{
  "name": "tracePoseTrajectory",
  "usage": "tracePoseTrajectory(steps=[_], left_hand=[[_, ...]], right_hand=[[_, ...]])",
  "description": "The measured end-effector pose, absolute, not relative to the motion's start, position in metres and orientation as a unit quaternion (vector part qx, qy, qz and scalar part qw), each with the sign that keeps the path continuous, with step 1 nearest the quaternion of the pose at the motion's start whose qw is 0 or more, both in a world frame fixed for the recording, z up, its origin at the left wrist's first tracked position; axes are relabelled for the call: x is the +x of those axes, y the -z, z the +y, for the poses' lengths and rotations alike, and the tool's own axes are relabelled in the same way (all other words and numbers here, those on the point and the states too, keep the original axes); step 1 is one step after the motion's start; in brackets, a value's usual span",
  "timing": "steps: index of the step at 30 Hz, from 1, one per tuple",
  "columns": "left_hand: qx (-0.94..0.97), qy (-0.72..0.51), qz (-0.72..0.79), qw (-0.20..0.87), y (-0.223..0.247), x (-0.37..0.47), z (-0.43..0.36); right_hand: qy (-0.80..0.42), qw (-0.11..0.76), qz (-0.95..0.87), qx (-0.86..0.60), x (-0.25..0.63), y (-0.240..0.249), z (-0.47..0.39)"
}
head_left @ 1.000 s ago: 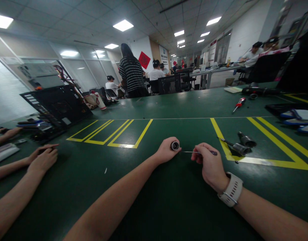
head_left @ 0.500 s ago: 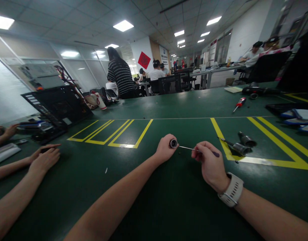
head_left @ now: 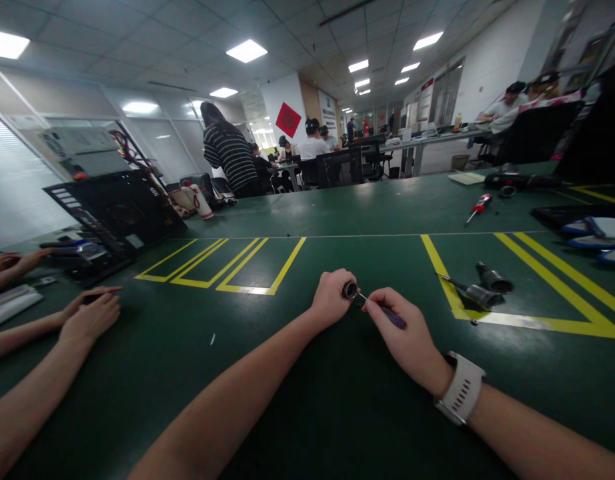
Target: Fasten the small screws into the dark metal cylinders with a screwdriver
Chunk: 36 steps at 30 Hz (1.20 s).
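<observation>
My left hand (head_left: 332, 297) is closed around a small dark cylindrical part with a shiny metal rim (head_left: 349, 290), its round opening turned toward me. Most of that part is hidden in my fingers. In my right hand (head_left: 405, 337), thumb and fingers pinch a slim screwdriver with a dark purple handle (head_left: 394, 319). Its thin metal shaft points left, and the tip is at the opening of the part; how deep it reaches I cannot tell. A tiny dark piece (head_left: 359, 305) lies on the table just below.
On the green table (head_left: 307, 213), two dark metal cylindrical pieces (head_left: 495, 278) lie inside yellow tape at right. Beyond them are a red-handled screwdriver (head_left: 481, 204) and a black power tool (head_left: 522, 181). A co-worker's hands (head_left: 90, 310) rest at left, near a black computer case (head_left: 117, 213).
My right hand has moved left with the screwdriver, closer to my left hand, and less of the shaft shows. The handle now slants down more. A standing person in the background has leaned left.
</observation>
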<state>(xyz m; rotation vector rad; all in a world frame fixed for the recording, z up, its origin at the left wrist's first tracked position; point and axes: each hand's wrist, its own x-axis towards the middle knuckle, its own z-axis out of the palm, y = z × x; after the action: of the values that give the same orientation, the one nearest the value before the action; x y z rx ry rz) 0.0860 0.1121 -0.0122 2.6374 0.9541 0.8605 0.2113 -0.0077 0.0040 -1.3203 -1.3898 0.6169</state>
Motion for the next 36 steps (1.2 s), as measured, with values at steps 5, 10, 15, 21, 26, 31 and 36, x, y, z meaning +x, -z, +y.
tracePoseTrajectory(steps=[5, 10, 15, 21, 26, 31, 36], left_hand=[[0.905, -0.277, 0.311, 0.078, 0.013, 0.085, 0.111], [0.900, -0.291, 0.309, 0.099, 0.012, 0.083, 0.111], [0.885, -0.312, 0.307, 0.156, 0.011, 0.081, 0.112], [0.860, -0.342, 0.303, 0.229, 0.014, 0.081, 0.115], [0.863, -0.337, 0.329, 0.184, 0.014, 0.082, 0.115], [0.883, -0.294, 0.354, 0.088, 0.012, 0.083, 0.111], [0.889, -0.287, 0.351, 0.070, 0.011, 0.083, 0.109]], right_hand=[[-0.253, 0.541, -0.573, -0.561, 0.213, -0.002, -0.004], [-0.388, 0.615, -0.470, -0.500, 0.218, 0.002, 0.002], [-0.482, 0.647, -0.382, -0.451, 0.219, 0.003, 0.005], [-0.517, 0.643, -0.359, -0.435, 0.219, 0.003, 0.006], [-0.431, 0.620, -0.446, -0.481, 0.216, 0.003, 0.001], [-0.352, 0.557, -0.524, -0.540, 0.213, 0.001, -0.003], [-0.419, 0.607, -0.465, -0.490, 0.216, 0.005, 0.002]])
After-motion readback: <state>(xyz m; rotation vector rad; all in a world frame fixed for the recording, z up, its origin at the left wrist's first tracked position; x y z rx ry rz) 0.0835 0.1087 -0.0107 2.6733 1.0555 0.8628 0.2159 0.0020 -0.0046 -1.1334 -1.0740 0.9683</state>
